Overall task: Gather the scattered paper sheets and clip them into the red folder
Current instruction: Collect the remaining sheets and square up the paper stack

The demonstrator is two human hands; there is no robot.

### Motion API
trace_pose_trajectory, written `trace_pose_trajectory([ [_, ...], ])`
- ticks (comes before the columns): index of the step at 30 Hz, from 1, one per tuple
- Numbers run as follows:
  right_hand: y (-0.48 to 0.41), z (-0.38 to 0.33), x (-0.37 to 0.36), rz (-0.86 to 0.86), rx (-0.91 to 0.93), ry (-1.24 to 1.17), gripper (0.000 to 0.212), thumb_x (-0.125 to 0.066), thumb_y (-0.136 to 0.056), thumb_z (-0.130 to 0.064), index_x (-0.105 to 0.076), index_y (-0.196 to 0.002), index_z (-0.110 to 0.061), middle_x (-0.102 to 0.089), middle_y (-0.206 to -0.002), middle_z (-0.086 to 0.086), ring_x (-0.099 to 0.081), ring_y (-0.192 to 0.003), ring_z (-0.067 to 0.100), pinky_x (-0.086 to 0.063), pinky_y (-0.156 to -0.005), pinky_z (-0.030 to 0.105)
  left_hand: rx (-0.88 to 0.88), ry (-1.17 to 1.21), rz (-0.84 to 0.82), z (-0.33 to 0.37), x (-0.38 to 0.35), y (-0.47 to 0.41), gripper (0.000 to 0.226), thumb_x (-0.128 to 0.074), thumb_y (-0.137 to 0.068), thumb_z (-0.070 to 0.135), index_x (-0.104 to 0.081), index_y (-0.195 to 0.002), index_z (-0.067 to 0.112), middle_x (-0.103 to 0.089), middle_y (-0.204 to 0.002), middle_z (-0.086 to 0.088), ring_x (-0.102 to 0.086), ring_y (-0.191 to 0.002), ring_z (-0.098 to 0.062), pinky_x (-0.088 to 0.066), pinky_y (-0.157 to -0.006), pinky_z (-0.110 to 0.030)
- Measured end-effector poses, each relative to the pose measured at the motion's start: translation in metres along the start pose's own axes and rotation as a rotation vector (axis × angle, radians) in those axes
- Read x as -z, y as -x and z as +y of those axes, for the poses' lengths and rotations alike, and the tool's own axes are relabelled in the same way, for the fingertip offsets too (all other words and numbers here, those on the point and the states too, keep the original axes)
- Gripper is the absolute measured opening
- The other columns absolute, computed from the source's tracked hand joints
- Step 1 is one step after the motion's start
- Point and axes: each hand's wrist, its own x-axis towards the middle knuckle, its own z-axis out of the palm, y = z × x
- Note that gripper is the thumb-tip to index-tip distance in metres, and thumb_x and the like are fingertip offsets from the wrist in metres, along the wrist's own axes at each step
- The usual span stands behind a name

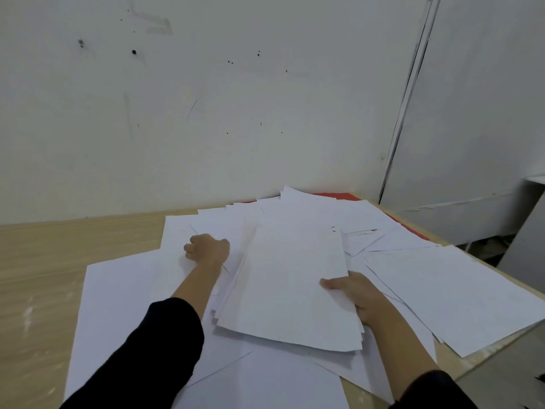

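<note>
Papers spreading over the table [44,261]
A stack [289,284] is sitting mid-table on loose sheets [118,305], left hand [208,249] lying to its left, right hand [354,293] at its right edge; the folder [339,196] is lying behind, under sheets

Plain workroom: scuffed white wall [206,98], wooden table [44,261], grey cabinet [472,113].

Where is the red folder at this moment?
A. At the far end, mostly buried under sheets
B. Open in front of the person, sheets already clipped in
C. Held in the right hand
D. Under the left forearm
A: only red edges of the folder show, poking out from under loose sheets; the right hand holds a stack of paper, not the folder.
</note>
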Motion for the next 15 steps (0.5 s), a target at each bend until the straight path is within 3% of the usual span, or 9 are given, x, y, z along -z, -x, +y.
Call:
trace_pose_trajectory([
  [3, 0.0, -0.001, 0.0, -0.004, -0.002, 0.002, 0.021, -0.069, -0.08, 0.003, -0.064, -0.1, 0.003, -0.072, -0.088, 0.016, -0.07, -0.068, 0.028, -0.054, -0.05, 0.029, 0.061, 0.247, -0.068, 0.0, 0.001, -0.01, 0.052, -0.064, -0.086, 0.014, -0.04, -0.126, -0.011, -0.046, -0.129, -0.022, -0.042, -0.122, -0.034, -0.043, -0.088, -0.037],
  [5, 0.0, 0.0, 0.0, -0.007, -0.003, 0.003, 0.024, -0.069, -0.08, 0.003, -0.063, -0.104, 0.004, -0.071, -0.093, 0.018, -0.069, -0.073, 0.03, -0.054, -0.053, 0.029, 0.056, 0.411, -0.143, -0.005, -0.001, -0.011, 0.046, -0.069, -0.081, 0.007, -0.046, -0.118, -0.009, -0.055, -0.117, -0.022, -0.055, -0.109, -0.035, -0.05, -0.081, -0.038],
  [7, -0.001, 0.0, 0.001, -0.015, 0.001, -0.005, 0.024, -0.069, -0.08, 0.003, -0.064, -0.104, 0.003, -0.072, -0.092, 0.017, -0.07, -0.072, 0.029, -0.055, -0.053, 0.029, -0.074, 0.342, -0.175, -0.009, -0.001, -0.004, 0.018, -0.068, -0.08, 0.004, -0.054, -0.089, -0.001, -0.057, -0.089, -0.018, -0.057, -0.081, -0.027, -0.046, -0.062, -0.031],
  [9, -0.002, 0.002, 0.001, -0.02, 0.006, -0.01, 0.025, -0.069, -0.08, 0.003, -0.064, -0.105, 0.002, -0.072, -0.092, 0.016, -0.071, -0.074, 0.029, -0.056, -0.056, 0.031, -0.216, 0.255, -0.12, -0.01, -0.002, -0.001, 0.026, -0.061, -0.08, 0.0, -0.042, -0.064, 0.009, -0.046, -0.065, -0.01, -0.045, -0.064, -0.021, -0.032, -0.052, -0.026],
  [11, -0.004, 0.002, 0.002, -0.017, 0.008, -0.011, 0.026, -0.069, -0.08, 0.003, -0.064, -0.106, 0.002, -0.072, -0.095, 0.017, -0.07, -0.077, 0.031, -0.056, -0.059, 0.033, -0.272, 0.26, -0.042, -0.008, 0.007, 0.002, 0.022, -0.052, -0.083, -0.002, -0.043, -0.064, 0.007, -0.045, -0.065, -0.007, -0.045, -0.065, -0.022, -0.031, -0.052, -0.026],
  [13, -0.005, 0.002, 0.002, -0.013, 0.001, -0.01, 0.027, -0.07, -0.08, 0.003, -0.064, -0.107, 0.002, -0.072, -0.097, 0.019, -0.07, -0.08, 0.033, -0.056, -0.061, 0.034, -0.23, 0.268, 0.032, -0.007, 0.024, -0.003, 0.008, -0.046, -0.085, -0.003, -0.052, -0.079, 0.0, -0.053, -0.077, -0.011, -0.051, -0.074, -0.026, -0.041, -0.059, -0.032],
  [15, -0.006, 0.002, 0.003, -0.01, -0.008, -0.007, 0.027, -0.07, -0.08, 0.003, -0.064, -0.106, 0.003, -0.072, -0.097, 0.02, -0.07, -0.08, 0.034, -0.056, -0.061, 0.034, -0.196, 0.237, 0.031, -0.013, 0.045, -0.016, 0.01, -0.045, -0.085, -0.005, -0.053, -0.08, -0.004, -0.054, -0.077, -0.016, -0.055, -0.076, -0.03, -0.049, -0.066, -0.04],
])
